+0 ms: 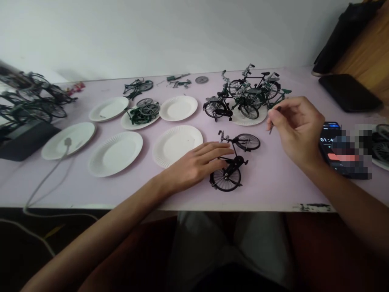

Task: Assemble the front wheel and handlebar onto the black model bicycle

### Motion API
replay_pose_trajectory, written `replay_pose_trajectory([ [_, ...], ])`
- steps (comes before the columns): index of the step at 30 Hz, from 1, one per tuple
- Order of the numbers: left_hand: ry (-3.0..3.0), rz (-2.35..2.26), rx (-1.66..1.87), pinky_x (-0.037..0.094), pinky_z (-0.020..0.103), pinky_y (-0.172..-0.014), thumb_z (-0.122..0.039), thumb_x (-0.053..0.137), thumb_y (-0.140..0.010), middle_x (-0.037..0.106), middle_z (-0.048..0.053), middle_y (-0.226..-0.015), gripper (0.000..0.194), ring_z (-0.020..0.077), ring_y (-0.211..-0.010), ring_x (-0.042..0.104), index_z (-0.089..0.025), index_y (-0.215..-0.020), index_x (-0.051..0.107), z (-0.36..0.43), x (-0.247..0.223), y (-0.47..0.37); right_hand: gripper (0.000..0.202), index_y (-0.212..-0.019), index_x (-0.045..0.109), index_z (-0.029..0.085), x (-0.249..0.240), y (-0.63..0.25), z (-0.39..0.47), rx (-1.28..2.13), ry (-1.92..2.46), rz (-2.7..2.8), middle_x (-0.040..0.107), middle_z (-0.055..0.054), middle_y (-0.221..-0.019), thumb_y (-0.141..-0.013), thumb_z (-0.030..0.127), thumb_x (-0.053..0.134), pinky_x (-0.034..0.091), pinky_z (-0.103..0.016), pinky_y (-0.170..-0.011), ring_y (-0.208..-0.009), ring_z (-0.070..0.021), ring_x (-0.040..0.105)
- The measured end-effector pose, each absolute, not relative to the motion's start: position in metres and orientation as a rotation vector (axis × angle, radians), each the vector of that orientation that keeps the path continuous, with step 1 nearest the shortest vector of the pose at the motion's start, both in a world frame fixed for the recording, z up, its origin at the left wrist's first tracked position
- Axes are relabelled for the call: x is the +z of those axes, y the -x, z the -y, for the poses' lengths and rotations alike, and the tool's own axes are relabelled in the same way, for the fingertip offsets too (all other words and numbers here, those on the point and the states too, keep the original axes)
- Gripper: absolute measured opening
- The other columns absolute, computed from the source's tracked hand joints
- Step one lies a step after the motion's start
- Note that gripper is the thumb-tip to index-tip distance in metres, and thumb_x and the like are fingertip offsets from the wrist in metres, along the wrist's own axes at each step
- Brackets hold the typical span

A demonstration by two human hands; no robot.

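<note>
A small black model bicycle (234, 162) lies on the table in front of me, its front wheel pointing away. My left hand (199, 164) reaches over it from the left, with slightly bent fingers laid across its frame. The saddle area and my left thumb are hidden. To the right, my right hand (296, 127) is raised above the table, apart from the bicycle. Its thumb and fingers pinch a thin, dark, rod-like piece (271, 130), mostly covered by the fingertips.
Several model bicycles (219, 108) crowd a paper plate at the back right. White paper plates (115, 154) spread leftward, one with green bicycle parts (142, 113). A phone (334, 148) lies by my right arm. A cable (45, 182) crosses the front edge. More bicycles (30, 101) stand far left.
</note>
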State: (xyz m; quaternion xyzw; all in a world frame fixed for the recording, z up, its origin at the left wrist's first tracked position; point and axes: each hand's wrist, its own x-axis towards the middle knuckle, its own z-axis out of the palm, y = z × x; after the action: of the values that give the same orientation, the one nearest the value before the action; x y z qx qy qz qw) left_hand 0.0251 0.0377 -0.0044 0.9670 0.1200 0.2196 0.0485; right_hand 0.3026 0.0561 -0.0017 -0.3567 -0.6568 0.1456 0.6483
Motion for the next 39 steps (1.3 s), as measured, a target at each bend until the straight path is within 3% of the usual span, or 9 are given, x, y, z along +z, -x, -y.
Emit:
replay_pose_trajectory([
  [4,-2.956,-0.629,0.573,0.043,0.051,-0.116,-0.004,0.047,-0.099,0.052,0.014,-0.15,0.038,0.0271,-0.146,0.041,-0.016,-0.134,0.053,-0.023,-0.002,-0.007,0.008,-0.086,0.074,0.027,0.002,-0.297,-0.047,0.252,0.785,1.584,0.066,0.0,-0.085,-0.085,0.02,0.077,0.055,-0.03,-0.065,-0.078,-0.0152,0.064],
  [7,-2.773,-0.757,0.471,0.039,0.048,-0.118,-0.012,0.054,-0.097,0.048,0.012,-0.153,0.045,0.0255,-0.147,0.037,-0.019,-0.141,0.048,-0.004,0.009,-0.001,0.013,-0.09,0.077,0.027,0.005,-0.289,-0.037,0.34,0.763,1.679,0.069,0.0,-0.086,-0.084,0.015,0.077,0.056,-0.029,-0.066,-0.079,-0.0148,0.065],
  [10,-2.633,-0.789,0.543,0.038,0.049,-0.117,-0.032,0.063,-0.094,0.054,0.013,-0.146,0.048,0.0282,-0.141,0.045,-0.017,-0.138,0.049,0.008,0.016,-0.008,0.015,-0.095,0.076,0.024,0.006,-0.279,-0.025,0.534,0.744,1.75,0.072,0.0,-0.089,-0.086,0.012,0.074,0.056,-0.025,-0.062,-0.076,-0.013,0.067],
  [14,-2.79,-0.768,0.56,0.029,0.058,-0.121,-0.057,0.062,-0.093,0.057,0.016,-0.146,0.07,0.0345,-0.141,0.047,-0.013,-0.145,0.044,0.003,0.007,-0.026,0.016,-0.101,0.073,0.022,0.003,-0.27,-0.016,0.633,0.725,1.811,0.072,-0.002,-0.093,-0.089,0.011,0.07,0.058,-0.028,-0.067,-0.078,-0.0138,0.068],
  [21,-2.884,-0.665,0.646,0.043,0.047,-0.116,-0.04,0.055,-0.102,0.061,0.014,-0.143,0.043,0.0267,-0.135,0.057,-0.01,-0.133,0.053,-0.008,-0.014,-0.029,0.021,-0.103,0.072,0.022,0.003,-0.273,-0.016,0.603,0.661,1.888,0.072,-0.004,-0.095,-0.087,0.007,0.07,0.06,-0.032,-0.071,-0.086,-0.0175,0.069],
  [39,-2.85,-0.638,0.739,0.047,0.047,-0.113,-0.035,0.052,-0.104,0.065,0.018,-0.136,0.035,0.0259,-0.129,0.062,-0.011,-0.129,0.053,-0.008,-0.02,-0.031,0.031,-0.106,0.073,0.029,0.007,-0.267,-0.014,0.276,0.607,2.02,0.077,-0.001,-0.092,-0.085,0.007,0.073,0.062,-0.035,-0.071,-0.081,-0.0199,0.072],
])
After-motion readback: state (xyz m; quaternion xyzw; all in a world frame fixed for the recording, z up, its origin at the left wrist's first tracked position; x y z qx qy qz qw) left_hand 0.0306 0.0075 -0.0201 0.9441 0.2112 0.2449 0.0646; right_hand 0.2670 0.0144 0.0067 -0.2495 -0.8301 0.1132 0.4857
